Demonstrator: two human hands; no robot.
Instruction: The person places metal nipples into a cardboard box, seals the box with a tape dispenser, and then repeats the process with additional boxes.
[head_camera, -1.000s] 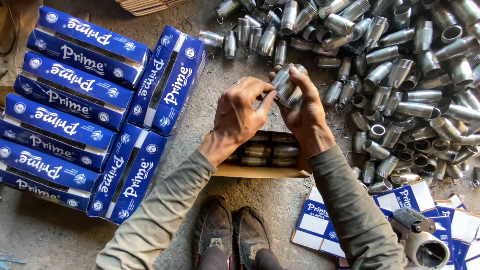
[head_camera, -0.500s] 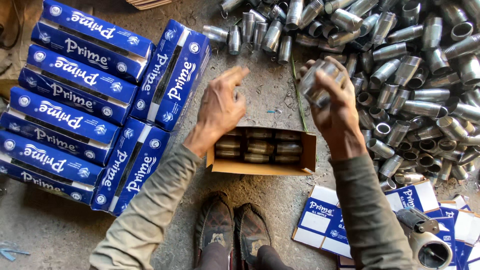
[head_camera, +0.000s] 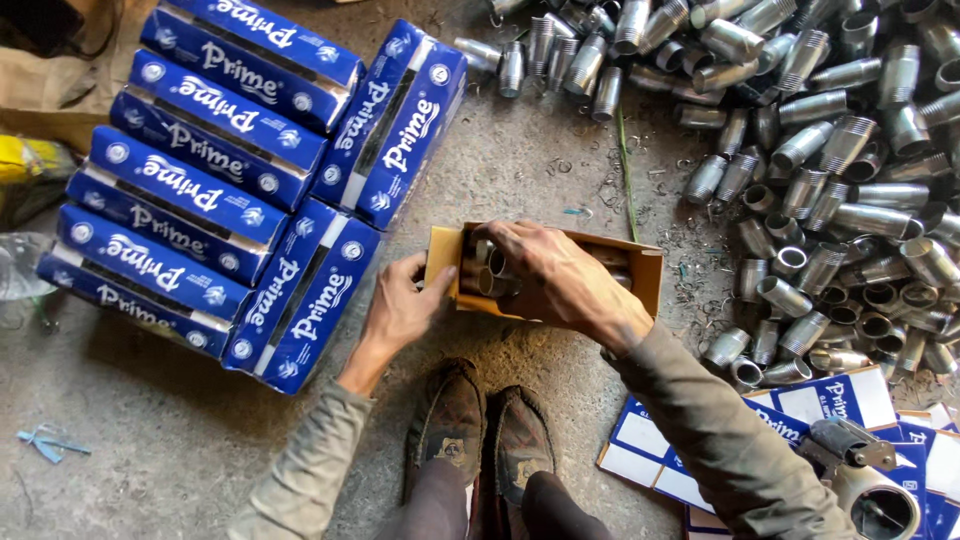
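Note:
An open brown cardboard box (head_camera: 648, 268) sits on the concrete floor in front of my feet, with short metal pipe fittings (head_camera: 480, 280) lying in it. My right hand (head_camera: 555, 275) reaches into the box, fingers curled over the fittings inside. My left hand (head_camera: 403, 305) grips the box's left end wall and steadies it. Whether the right hand still holds a fitting is hidden by its own fingers.
A large heap of loose threaded metal pipe fittings (head_camera: 830, 170) spreads over the floor at the right. Several closed blue boxes (head_camera: 215, 190) are stacked in rows at the left. Flat blue-and-white cartons (head_camera: 830, 400) and a tape dispenser (head_camera: 850, 460) lie at the lower right. My shoes (head_camera: 480, 430) are below the box.
My right hand, which held fittings up above the heap, has come down into the box. My left hand dropped from the air onto the box's left end.

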